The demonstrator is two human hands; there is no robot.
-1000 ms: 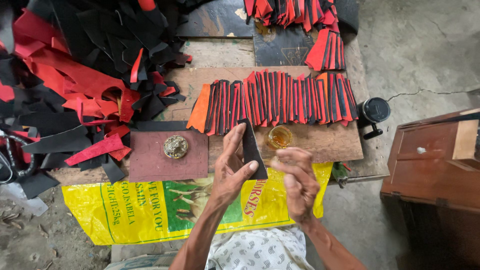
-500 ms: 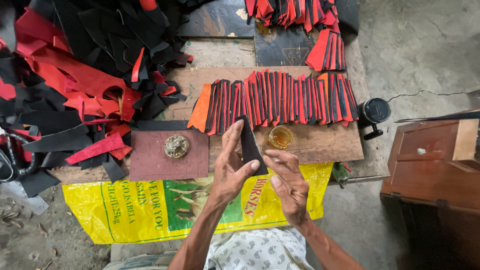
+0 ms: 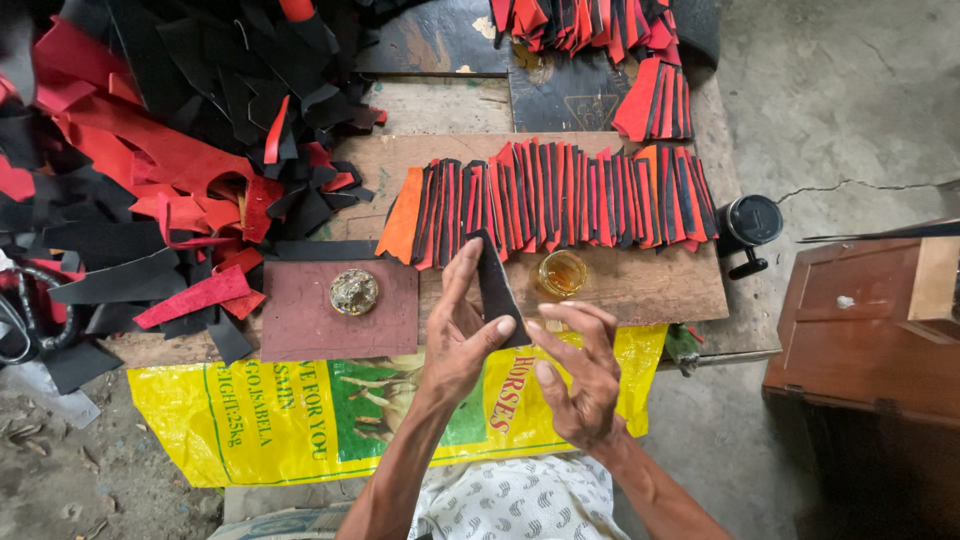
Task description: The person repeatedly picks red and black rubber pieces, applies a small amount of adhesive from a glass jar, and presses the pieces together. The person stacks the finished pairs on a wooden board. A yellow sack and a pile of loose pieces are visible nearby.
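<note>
My left hand (image 3: pixel 458 335) holds a narrow black strip of material (image 3: pixel 494 285) upright between thumb and fingers, above the front of the wooden board (image 3: pixel 660 285). My right hand (image 3: pixel 578 372) hovers just right of it with fingers spread and nothing in it. Directly beyond the strip, a small glass dish of amber liquid (image 3: pixel 561 273) sits on the board. A row of overlapping red and black strips (image 3: pixel 560 195) lies across the board behind it.
A maroon square pad (image 3: pixel 300 320) with a round metal object (image 3: pixel 353 291) lies to the left. A heap of red and black scraps (image 3: pixel 150 170) fills the left. A yellow printed sack (image 3: pixel 300 420) covers my lap. A wooden box (image 3: pixel 860 330) and black round container (image 3: pixel 752 222) stand at right.
My right hand has drawn back from the black strip toward me and opened its fingers. The left hand keeps the strip in nearly the same place.
</note>
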